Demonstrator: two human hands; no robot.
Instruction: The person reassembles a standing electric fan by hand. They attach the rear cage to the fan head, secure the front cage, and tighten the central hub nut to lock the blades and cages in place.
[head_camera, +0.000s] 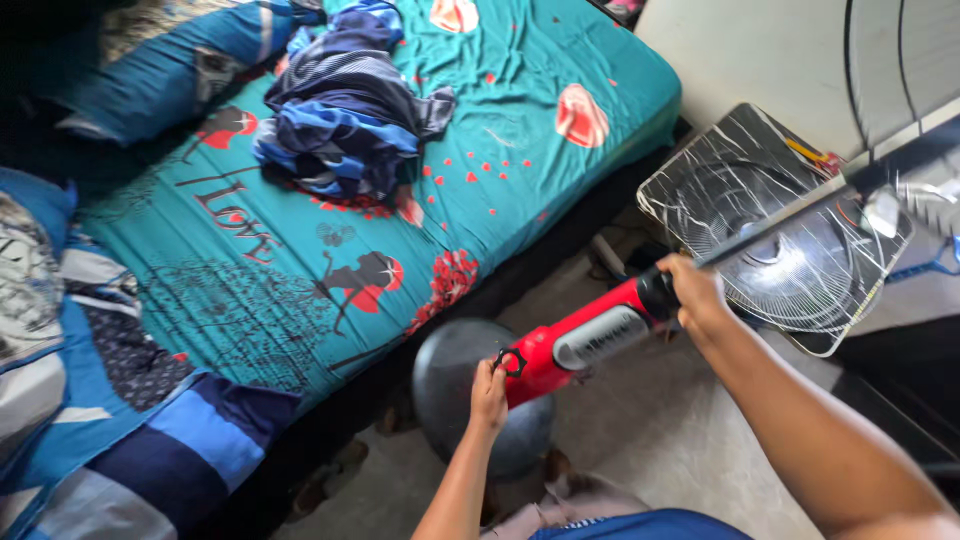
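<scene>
I hold a red cylindrical tool (585, 343) with a grey panel on its side and a long dark pole running up to the right. My left hand (489, 392) grips the lower end by a black ring. My right hand (693, 296) wraps the black collar where the red body meets the pole (790, 222). The pole's far end (885, 205) is blurred near the wall at the upper right. A round dark grey stool (450, 375) sits below the red body.
A bed with a teal patterned sheet (300, 250) fills the left, with a heap of blue striped clothes (345, 110) and blue bedding (90, 400) on it. A square box fan (770, 225) lies flat at the right. The wall (760, 50) stands behind it.
</scene>
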